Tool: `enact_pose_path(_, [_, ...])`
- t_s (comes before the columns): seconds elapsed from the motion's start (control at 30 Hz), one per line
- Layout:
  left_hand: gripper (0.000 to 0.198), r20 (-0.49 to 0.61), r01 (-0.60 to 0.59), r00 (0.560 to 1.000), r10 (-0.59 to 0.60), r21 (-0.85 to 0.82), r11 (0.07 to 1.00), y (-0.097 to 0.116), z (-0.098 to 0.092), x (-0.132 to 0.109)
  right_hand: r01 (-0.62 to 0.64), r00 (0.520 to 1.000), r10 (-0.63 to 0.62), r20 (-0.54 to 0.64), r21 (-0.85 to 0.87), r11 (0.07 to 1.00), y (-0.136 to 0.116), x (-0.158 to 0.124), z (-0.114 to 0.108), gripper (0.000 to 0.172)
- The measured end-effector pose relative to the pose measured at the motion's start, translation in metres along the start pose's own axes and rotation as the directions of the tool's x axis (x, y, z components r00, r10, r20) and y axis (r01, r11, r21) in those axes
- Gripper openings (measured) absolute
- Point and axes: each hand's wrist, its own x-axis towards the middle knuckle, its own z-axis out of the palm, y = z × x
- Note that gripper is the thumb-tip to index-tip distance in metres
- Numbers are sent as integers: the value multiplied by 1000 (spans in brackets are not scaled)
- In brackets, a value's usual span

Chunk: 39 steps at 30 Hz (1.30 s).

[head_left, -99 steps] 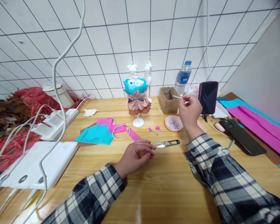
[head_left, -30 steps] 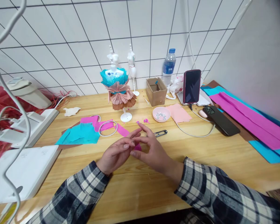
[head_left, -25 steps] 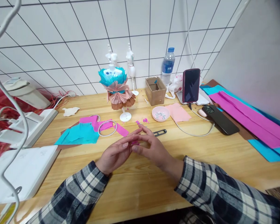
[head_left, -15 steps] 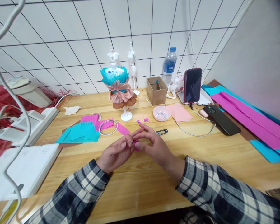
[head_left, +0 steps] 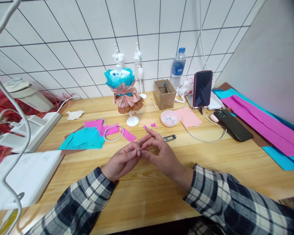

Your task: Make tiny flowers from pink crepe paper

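My left hand [head_left: 123, 160] and my right hand [head_left: 163, 152] meet over the middle of the table, fingertips pinched together. Between them is a small magenta crepe-paper piece, visible a moment earlier and now covered by the fingers. Just past my right hand lies a black tool with a slotted handle [head_left: 170, 138], possibly thread snips. Small magenta paper bits [head_left: 153, 125] are beyond the fingertips. A pink dish [head_left: 170, 118] holds shiny little gems. Farther back stands a mini dress form [head_left: 123, 86] wearing a ruffled blue, pink and brown paper dress.
On the left are teal paper [head_left: 84, 138], magenta strips [head_left: 127, 134], a white ring [head_left: 113, 133], a power strip [head_left: 31, 132] and a white box [head_left: 22, 178]. A cardboard box [head_left: 164, 94], water bottle [head_left: 178, 67], propped phone [head_left: 203, 88], black phone [head_left: 232, 125] and folded paper [head_left: 262, 125] occupy the back and right.
The magenta piece showing between the fingertips has gone out of sight behind them. My left thumb and fingers have closed in a little; both hands stay in place.
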Motion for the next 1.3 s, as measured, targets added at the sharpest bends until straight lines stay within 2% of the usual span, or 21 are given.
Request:
enact_pose_path(0.07, [18, -39, -19, 999, 23, 101, 995, 0, -2, 0, 20, 1000, -21, -10, -67, 998, 1, 1, -2, 9])
enact_pose_path(0.13, [17, -104, -54, 989, 100, 371, 927, 3, -4, 1, 90, 995, -99, -33, -206, 974, 2, 2, -6, 8])
enact_pose_path(0.17, [16, -116, -75, 980, 164, 549, 832, 5, -5, 1, 142, 987, -158, -32, -295, 945, 2, 3, -9, 7])
enact_pose_path(0.2, [14, -97, -96, 967, 235, 715, 692, 8, -6, 1, 198, 975, -220, -14, -385, 902, 1, 4, -12, 7])
enact_pose_path(0.27, [12, 20, -149, 943, 332, 918, 368, 14, -7, -1, 297, 947, -315, 62, -540, 788, 0, 6, -19, 5])
enact_pose_path(0.33, [14, 127, -185, 932, 340, 972, 144, 19, -7, -3, 365, 923, -353, 153, -643, 674, -3, 6, -24, 6])
enact_pose_path(0.4, [18, 150, -170, 939, 310, 985, 38, 21, -6, -6, 410, 903, -366, 224, -705, 579, -5, 6, -26, 10])
enact_pose_path(0.5, [26, 82, -91, 957, 278, 996, 21, 18, -4, -7, 461, 874, -387, 294, -755, 467, -6, 6, -26, 10])
enact_pose_path(0.57, [31, 12, -34, 966, 260, 996, 80, 14, -3, -7, 476, 864, -388, 322, -774, 418, -6, 6, -26, 10])
enact_pose_path(0.63, [35, -52, 11, 974, 222, 983, 181, 10, -3, -5, 484, 862, -370, 345, -776, 404, -5, 7, -26, 12])
enact_pose_path(0.73, [38, -141, 66, 976, 168, 920, 387, 6, -3, -3, 446, 884, -360, 298, -767, 461, -3, 10, -31, 16])
enact_pose_path(0.8, [37, -185, 89, 971, 152, 868, 489, 5, -3, -2, 419, 895, -387, 221, -715, 560, -2, 12, -35, 19])
enact_pose_path(0.83, [37, -195, 93, 969, 153, 858, 504, 5, -4, -2, 422, 895, -401, 195, -662, 620, -1, 13, -36, 21])
enact_pose_path(0.93, [37, -165, 78, 971, 172, 901, 427, 6, -4, -1, 405, 914, -357, 191, -449, 796, 2, 13, -33, 27])
enact_pose_path(1.07, [39, -67, 19, 984, 166, 962, 271, 8, -4, -2, 144, 974, -90, 208, -263, 954, 4, 11, -20, 23])
enact_pose_path(1.17, [39, -5, -25, 986, 168, 984, 174, 9, -1, -3, -60, 970, 87, 225, -128, 990, 5, 12, -15, 20])
enact_pose_path(1.3, [36, 70, -71, 983, 169, 997, 4, 11, 1, -3, -122, 960, 153, 235, -143, 982, 10, 16, -17, 13])
